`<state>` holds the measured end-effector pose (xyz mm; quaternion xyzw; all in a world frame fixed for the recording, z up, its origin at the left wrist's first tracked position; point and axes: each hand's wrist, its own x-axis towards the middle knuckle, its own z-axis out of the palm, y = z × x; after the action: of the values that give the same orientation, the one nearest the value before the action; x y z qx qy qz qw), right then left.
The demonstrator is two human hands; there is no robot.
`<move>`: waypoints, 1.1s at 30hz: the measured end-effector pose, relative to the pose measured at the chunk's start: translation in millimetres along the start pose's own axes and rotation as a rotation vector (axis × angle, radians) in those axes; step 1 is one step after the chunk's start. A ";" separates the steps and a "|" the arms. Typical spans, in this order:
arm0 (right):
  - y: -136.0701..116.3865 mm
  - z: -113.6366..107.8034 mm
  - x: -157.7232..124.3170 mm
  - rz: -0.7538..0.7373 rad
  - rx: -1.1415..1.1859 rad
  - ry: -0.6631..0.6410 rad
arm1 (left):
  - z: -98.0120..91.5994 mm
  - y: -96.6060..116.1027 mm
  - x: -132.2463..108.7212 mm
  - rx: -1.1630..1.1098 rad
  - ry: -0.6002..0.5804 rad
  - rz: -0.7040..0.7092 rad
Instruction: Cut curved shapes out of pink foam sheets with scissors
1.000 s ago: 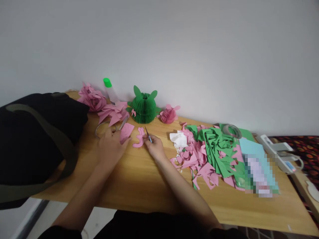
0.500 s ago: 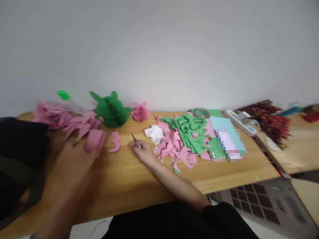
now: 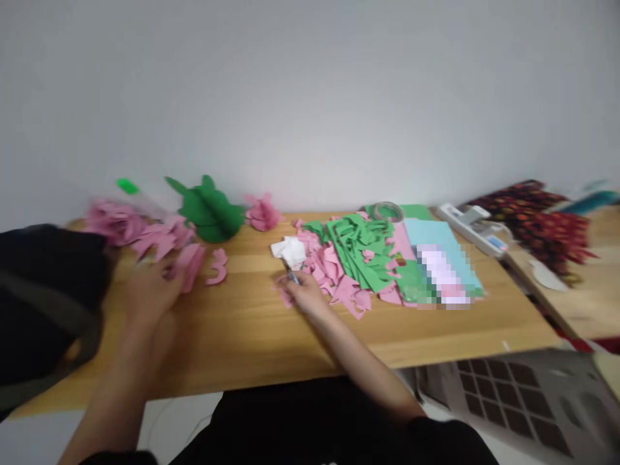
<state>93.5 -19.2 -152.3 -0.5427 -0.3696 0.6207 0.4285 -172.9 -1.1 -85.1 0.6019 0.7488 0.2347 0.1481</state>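
My left hand [image 3: 148, 292] rests on the wooden table [image 3: 252, 336] with its fingers on a folded pink paper piece [image 3: 190, 263]; the picture is blurred there. A curved pink cut-out [image 3: 217, 267] lies just right of it. My right hand [image 3: 303, 296] is closed around small scissors [image 3: 292, 276], whose tip points up toward a white crumpled scrap [image 3: 289, 250]. This hand sits at the left edge of a heap of pink scraps [image 3: 334, 271] and green scraps [image 3: 361, 248].
A green paper ball [image 3: 209, 210], pink paper flowers [image 3: 119, 223], a small pink one [image 3: 261, 213] and a green-capped glue bottle [image 3: 128, 187] line the wall. A black bag [image 3: 43, 297] lies at left; tape roll [image 3: 387, 210], light-blue sheets [image 3: 436, 245] and a white device [image 3: 472, 226] at right.
The view has swung to the right. My right hand has moved right with the scissors to the edge of the scrap heap. My left hand stays on the pink piece.
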 end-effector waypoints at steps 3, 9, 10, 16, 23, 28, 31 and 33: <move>1.8 -2.7 0.0 0.005 0.041 -0.033 | 0.8 24.4 3.3 -0.067 0.071 -0.090; -16.5 10.7 -15.3 -0.024 0.085 -0.122 | -19.4 30.3 -19.0 -0.396 0.132 -0.135; -21.2 15.1 -19.2 -0.037 0.092 -0.138 | -17.7 36.8 -24.0 -0.465 0.101 -0.113; -36.1 24.8 -37.2 -0.202 0.077 -0.048 | 29.6 95.9 -56.8 -0.713 -0.152 0.044; -43.1 -31.5 -40.3 -0.269 -0.021 0.121 | 61.9 133.1 -67.6 -0.778 -0.341 0.177; -66.8 -59.0 -47.8 -0.183 -0.019 -0.038 | 54.4 144.8 -49.0 -0.964 -0.765 0.136; -78.0 -62.7 -49.1 -0.188 0.011 -0.040 | 50.6 151.3 -41.6 -0.962 -0.801 0.130; -82.3 -62.7 -48.1 -0.205 0.009 -0.003 | 49.9 154.3 -39.6 -0.957 -0.797 0.147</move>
<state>168.4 -34.8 -67.8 -0.4990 -0.4211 0.5762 0.4916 -10.2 -5.4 -48.0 0.5601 0.4047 0.3112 0.6524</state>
